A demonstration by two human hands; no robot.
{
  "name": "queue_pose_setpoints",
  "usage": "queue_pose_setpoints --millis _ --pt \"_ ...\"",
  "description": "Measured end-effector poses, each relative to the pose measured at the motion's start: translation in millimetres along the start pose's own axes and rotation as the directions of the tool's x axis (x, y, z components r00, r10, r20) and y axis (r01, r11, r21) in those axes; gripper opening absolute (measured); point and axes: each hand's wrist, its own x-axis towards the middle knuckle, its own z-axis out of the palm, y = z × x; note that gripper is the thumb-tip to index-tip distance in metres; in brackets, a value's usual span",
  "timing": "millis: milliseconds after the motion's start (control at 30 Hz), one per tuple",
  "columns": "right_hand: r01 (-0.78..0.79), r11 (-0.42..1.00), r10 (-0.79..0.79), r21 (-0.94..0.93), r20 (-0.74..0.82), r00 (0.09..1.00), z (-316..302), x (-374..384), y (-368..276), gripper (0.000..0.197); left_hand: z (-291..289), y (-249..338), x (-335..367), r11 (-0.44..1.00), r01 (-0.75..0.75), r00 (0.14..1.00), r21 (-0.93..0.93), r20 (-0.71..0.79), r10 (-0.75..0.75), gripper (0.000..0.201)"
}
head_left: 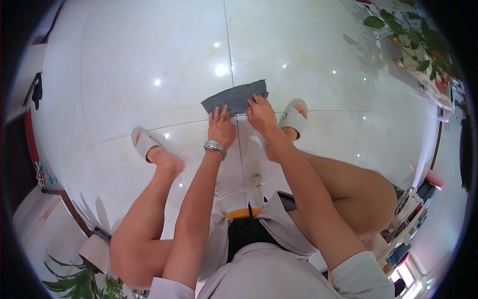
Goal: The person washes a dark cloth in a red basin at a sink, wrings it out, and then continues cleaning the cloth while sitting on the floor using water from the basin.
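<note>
A dark grey cloth (234, 98), folded into a long flat piece, lies on the shiny white tiled floor in front of me. My left hand (222, 128) rests on its near edge, fingers stretched out and pressed flat on the fabric. A silver-coloured watch or bracelet (215, 146) circles that wrist. At the cloth's right end, my right hand (262, 115) has its fingers bent on the fabric, with the thumb close beside them, gripping that part. The undersides of both palms are hidden.
My feet in light grey slippers (145, 143) are planted on either side of the cloth. A leafy plant (411, 37) overhangs the far right, and another plant (74, 279) stands at the lower left. A shelf with assorted items (406, 219) is at the right.
</note>
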Motion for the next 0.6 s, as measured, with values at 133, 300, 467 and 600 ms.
queue_pose_setpoints --millis 133,300,467,600 --pt "-0.156 0.980 0.134 0.126 0.167 0.977 -24 -7 10 0.036 -12 2 2 0.999 -0.009 1.000 0.035 0.009 0.009 0.044" --pt "-0.098 0.989 0.074 0.112 0.199 0.977 -26 -16 -10 0.044 -18 14 -2 0.994 0.099 0.993 0.041 0.058 -0.101 0.049" --pt "-0.021 0.965 -0.004 0.260 0.094 0.996 -11 -27 -14 0.052 -15 33 -1 0.993 0.105 0.988 0.049 -0.120 -0.098 0.066" --pt "0.022 0.993 -0.027 0.119 0.040 0.999 4 -30 -25 0.054 2 15 -2 0.995 0.096 0.992 0.028 -0.083 -0.094 0.066"
